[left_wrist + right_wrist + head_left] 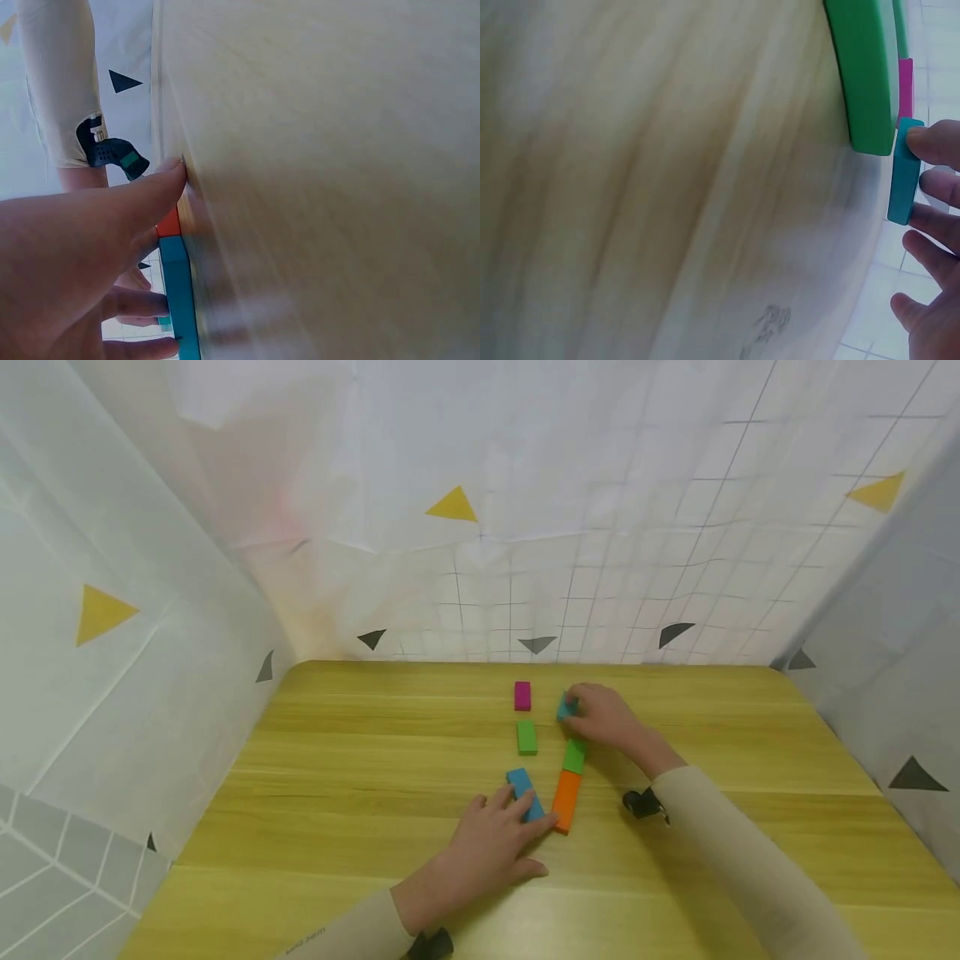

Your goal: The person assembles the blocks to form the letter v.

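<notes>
Thumb and fingers of my right hand [603, 718] pinch a small light-blue block [564, 707] near the back of the table; the right wrist view shows that block [904, 180] at the fingertips. Just nearer than it lies a green block [574, 757], end to end with a longer orange block [567, 802]. My left hand [483, 843] rests spread, its fingers on a blue block [517, 777] that lies aslant, one fingertip touching the orange block's near end. Beyond the blue block, another green block [527, 739] and a magenta block [522, 695] lie in a line, apart from each other.
The wood-grain table [360, 760] runs back to a white sheet [420, 585] with grid lines and yellow and dark triangles. More sheeting stands at left and right. A black wrist device [642, 803] hangs under the right sleeve.
</notes>
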Action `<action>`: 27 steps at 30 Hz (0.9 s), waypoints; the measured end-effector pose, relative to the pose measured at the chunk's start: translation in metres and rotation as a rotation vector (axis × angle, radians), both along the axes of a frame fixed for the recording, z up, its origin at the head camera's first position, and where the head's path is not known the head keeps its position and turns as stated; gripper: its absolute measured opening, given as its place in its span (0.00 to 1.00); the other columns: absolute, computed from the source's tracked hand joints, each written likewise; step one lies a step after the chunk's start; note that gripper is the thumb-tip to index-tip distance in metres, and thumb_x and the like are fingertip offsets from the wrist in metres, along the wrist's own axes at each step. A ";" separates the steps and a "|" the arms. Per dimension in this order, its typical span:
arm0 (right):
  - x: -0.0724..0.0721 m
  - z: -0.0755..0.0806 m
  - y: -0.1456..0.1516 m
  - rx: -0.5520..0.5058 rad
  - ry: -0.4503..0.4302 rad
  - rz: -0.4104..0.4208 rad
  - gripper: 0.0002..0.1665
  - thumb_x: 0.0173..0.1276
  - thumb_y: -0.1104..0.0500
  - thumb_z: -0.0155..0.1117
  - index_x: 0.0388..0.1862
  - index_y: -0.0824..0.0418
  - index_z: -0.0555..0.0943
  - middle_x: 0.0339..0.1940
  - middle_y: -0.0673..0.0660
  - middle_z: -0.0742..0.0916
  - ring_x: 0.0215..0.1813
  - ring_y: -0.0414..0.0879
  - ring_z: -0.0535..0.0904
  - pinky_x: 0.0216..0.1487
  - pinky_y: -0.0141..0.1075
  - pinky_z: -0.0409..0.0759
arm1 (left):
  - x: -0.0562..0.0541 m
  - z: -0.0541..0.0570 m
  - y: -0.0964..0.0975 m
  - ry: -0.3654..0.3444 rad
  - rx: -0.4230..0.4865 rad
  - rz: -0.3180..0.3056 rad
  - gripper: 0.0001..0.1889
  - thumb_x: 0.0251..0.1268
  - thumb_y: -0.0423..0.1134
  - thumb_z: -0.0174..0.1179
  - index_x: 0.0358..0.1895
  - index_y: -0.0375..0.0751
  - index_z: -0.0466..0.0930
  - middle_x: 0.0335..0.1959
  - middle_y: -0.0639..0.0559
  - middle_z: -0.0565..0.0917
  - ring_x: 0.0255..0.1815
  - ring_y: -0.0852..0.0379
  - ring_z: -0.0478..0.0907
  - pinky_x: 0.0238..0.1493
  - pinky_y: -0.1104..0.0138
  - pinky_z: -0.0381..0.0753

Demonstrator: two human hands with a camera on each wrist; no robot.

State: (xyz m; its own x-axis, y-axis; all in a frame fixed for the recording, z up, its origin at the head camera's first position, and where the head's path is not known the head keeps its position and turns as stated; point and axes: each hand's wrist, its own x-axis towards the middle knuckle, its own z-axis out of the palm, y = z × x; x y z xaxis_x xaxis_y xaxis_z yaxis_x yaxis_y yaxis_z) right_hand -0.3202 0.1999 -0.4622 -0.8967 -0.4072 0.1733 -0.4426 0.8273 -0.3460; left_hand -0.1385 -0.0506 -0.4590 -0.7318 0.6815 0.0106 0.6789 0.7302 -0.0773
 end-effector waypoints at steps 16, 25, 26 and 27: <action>0.013 0.005 0.013 0.005 0.038 0.006 0.17 0.62 0.53 0.71 0.45 0.61 0.80 0.41 0.57 0.87 0.43 0.52 0.81 0.50 0.49 0.80 | 0.001 0.000 0.000 0.018 -0.004 0.004 0.36 0.63 0.73 0.49 0.74 0.72 0.62 0.72 0.53 0.70 0.71 0.43 0.69 0.56 0.48 0.80; 0.018 0.001 0.018 -0.010 0.025 0.040 0.16 0.63 0.54 0.71 0.45 0.62 0.81 0.42 0.57 0.86 0.44 0.53 0.80 0.52 0.50 0.80 | 0.002 0.003 0.000 -0.006 -0.011 0.007 0.35 0.64 0.73 0.48 0.74 0.72 0.62 0.73 0.53 0.70 0.72 0.44 0.68 0.58 0.48 0.79; 0.018 0.000 0.019 -0.009 0.035 0.045 0.16 0.63 0.54 0.71 0.44 0.62 0.81 0.41 0.57 0.86 0.44 0.52 0.81 0.51 0.50 0.80 | 0.002 0.003 0.000 -0.006 -0.015 0.009 0.35 0.64 0.73 0.48 0.74 0.72 0.61 0.73 0.53 0.69 0.72 0.44 0.68 0.58 0.48 0.79; 0.019 0.000 0.019 -0.012 0.042 0.047 0.16 0.62 0.54 0.71 0.44 0.62 0.81 0.41 0.57 0.86 0.43 0.52 0.81 0.51 0.50 0.80 | 0.002 0.003 0.000 -0.006 -0.017 0.010 0.35 0.64 0.73 0.48 0.74 0.72 0.61 0.73 0.53 0.69 0.72 0.44 0.67 0.58 0.48 0.79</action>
State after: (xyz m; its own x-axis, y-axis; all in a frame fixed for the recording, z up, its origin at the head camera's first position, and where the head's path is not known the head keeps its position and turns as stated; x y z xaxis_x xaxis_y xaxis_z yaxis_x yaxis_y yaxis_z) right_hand -0.3015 0.2189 -0.4626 -0.8687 -0.4461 0.2154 -0.4948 0.8013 -0.3361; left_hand -0.1363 -0.0503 -0.4561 -0.7384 0.6743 -0.0056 0.6722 0.7354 -0.0859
